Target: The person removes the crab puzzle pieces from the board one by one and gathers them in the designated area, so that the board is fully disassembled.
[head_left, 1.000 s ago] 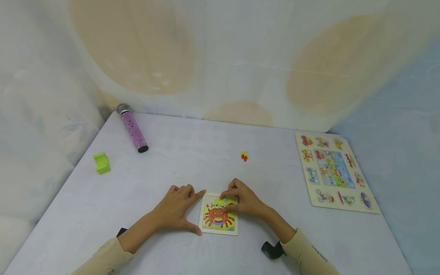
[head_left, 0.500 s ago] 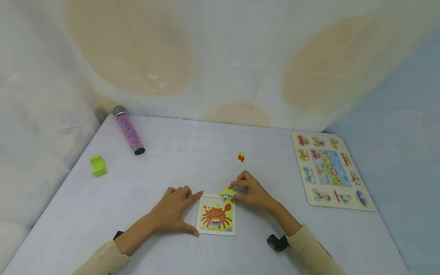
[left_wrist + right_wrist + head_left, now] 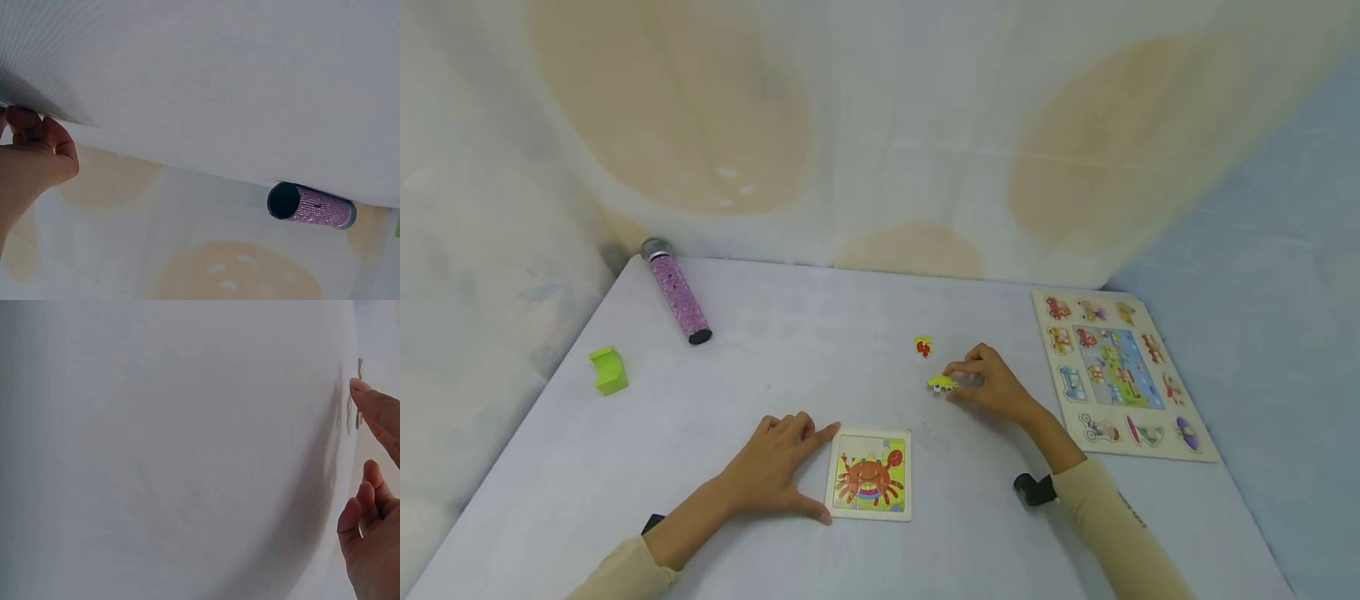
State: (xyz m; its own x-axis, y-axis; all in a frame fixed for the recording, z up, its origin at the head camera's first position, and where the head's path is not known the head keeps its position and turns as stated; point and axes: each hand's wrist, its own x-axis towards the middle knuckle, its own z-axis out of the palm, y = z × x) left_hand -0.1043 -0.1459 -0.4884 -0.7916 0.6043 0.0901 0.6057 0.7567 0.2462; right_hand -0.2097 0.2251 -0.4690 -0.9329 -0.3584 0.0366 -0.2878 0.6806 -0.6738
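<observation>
The square crab puzzle (image 3: 870, 483) lies flat near the front of the table, with a bare gap at the upper left of its picture. My left hand (image 3: 772, 475) rests beside it, thumb and forefinger spread along its left edge at the two corners. Right of and beyond the puzzle, my right hand (image 3: 996, 385) pinches a yellow puzzle piece (image 3: 941, 383) with eyes on it, close above the table. A red and yellow puzzle piece (image 3: 923, 346) lies just behind. Curled fingers of the left hand (image 3: 44, 150) show in the left wrist view.
A glittery purple microphone (image 3: 677, 292) lies at the back left, with a green block (image 3: 608, 371) nearer. A vehicle puzzle board (image 3: 1123, 375) lies along the right side. Cloth walls (image 3: 880, 167) enclose the back and sides of the white table (image 3: 820, 333).
My right hand has lifted the eyed yellow piece out of the crab puzzle and carried it away to the upper right. The left hand stays by the puzzle's left edge.
</observation>
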